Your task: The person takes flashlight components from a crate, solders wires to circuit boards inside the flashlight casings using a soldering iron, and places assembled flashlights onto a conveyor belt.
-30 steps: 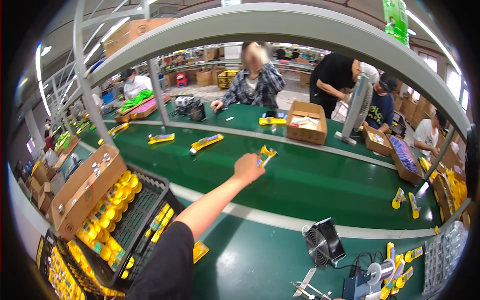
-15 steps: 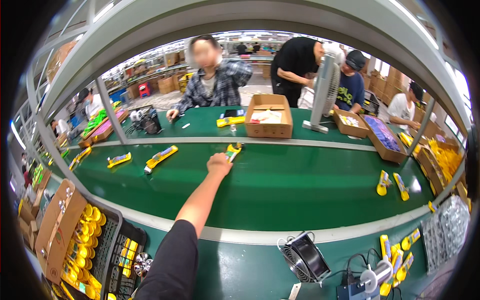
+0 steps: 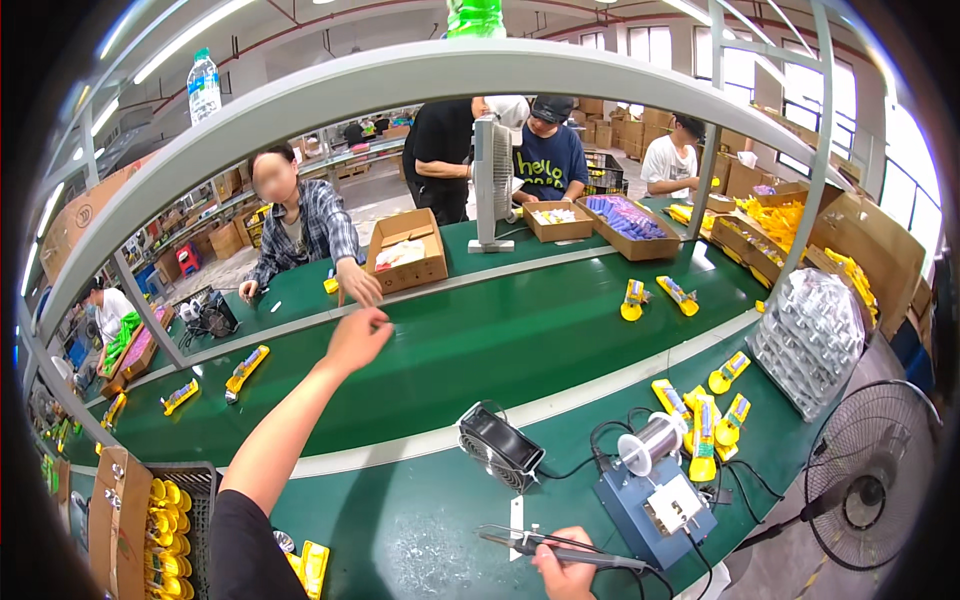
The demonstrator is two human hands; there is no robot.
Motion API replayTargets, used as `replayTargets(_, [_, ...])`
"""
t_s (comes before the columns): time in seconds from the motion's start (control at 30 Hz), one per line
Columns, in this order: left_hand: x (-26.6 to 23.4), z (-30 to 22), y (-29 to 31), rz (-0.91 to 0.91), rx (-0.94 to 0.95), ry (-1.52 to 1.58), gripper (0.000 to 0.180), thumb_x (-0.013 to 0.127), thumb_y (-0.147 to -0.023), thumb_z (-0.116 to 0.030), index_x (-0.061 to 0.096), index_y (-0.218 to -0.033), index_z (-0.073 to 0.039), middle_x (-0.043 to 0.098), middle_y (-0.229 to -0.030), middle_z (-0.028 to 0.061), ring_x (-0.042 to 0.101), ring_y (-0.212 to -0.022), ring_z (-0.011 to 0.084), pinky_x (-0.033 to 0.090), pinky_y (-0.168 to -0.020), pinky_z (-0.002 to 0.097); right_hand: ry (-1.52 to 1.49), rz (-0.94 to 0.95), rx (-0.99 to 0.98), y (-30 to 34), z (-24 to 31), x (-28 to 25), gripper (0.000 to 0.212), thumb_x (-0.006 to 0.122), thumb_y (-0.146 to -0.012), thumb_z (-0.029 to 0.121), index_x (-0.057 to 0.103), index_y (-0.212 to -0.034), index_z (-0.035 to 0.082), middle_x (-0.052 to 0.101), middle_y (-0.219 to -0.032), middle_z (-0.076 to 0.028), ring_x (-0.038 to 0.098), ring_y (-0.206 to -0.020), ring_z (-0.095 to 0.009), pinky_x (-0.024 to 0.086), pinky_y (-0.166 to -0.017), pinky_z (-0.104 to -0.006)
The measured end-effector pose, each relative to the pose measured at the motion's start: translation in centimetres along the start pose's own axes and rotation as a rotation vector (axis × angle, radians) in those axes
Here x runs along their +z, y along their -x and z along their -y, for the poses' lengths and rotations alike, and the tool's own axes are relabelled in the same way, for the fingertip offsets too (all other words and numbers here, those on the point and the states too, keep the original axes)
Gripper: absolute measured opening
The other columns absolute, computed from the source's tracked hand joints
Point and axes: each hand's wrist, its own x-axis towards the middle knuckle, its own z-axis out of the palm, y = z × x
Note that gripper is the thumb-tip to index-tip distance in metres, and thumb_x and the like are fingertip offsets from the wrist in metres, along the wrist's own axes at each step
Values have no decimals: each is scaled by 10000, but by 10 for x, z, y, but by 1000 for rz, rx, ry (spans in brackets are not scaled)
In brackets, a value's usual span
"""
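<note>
My left hand (image 3: 358,342) reaches out over the green conveyor belt (image 3: 500,328), its fingers loosely bent and nothing visible in them. Just beyond it is a co-worker's outstretched hand (image 3: 357,283); whether the two touch, I cannot tell. Low in the view, my right hand (image 3: 566,568) is closed round a soldering iron (image 3: 590,556), whose thin tip points left above the near green table. Beside it are a blue soldering station (image 3: 655,520) and a spool of solder wire (image 3: 652,445). Several yellow plastic housings (image 3: 703,440) lie behind the station.
More yellow housings (image 3: 246,372) lie on the belt. A small black fan (image 3: 500,445) stands on the near table. At lower left is a box of yellow parts (image 3: 168,540); at right are a bag of silvery parts (image 3: 812,335) and a large fan (image 3: 865,485). A metal frame (image 3: 480,62) arches overhead.
The view has swung right. The yellow housing my left hand held no longer shows in it. The co-worker's arm now reaches toward my hand. My right hand with the soldering iron has come into view.
</note>
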Motion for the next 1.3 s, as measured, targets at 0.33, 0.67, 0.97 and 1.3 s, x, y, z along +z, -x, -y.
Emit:
replayTargets(0.33, [162,-224,-89,700,481,29,371,557,-759,-303,556,-1037,-58,592,-1005,136,563,-937,273,442,-805,352,-52,-32,223,21,2,39,134,545,-824,113,498,-907,19,512,-689,-32,465,-610,-88,381,-538,-231])
replayTargets(0.67, [335,-308,-119,602,9,-8,437,516,-716,-228,522,-1110,-39,441,-1236,174,355,-1183,340,360,-923,416,-83,-216,286,18,-10,31,190,494,-861,129,467,-1004,7,522,-834,-85,497,-747,-171,410,-659,-302])
replayTargets(0.97, [330,-282,-149,-162,7,198,126,538,-724,-93,647,-749,-34,606,-765,178,591,-722,335,476,-667,415,176,-99,162,10,-8,25,189,492,-861,134,486,-1001,6,525,-870,-105,502,-812,-212,400,-708,-324])
replayTargets(1.3, [167,-249,-178,-492,433,185,135,510,-739,-49,638,-782,-33,624,-850,89,592,-775,265,473,-710,345,-253,-22,466,21,-14,33,179,502,-843,156,529,-923,-2,517,-815,-120,500,-741,-224,397,-666,-350])
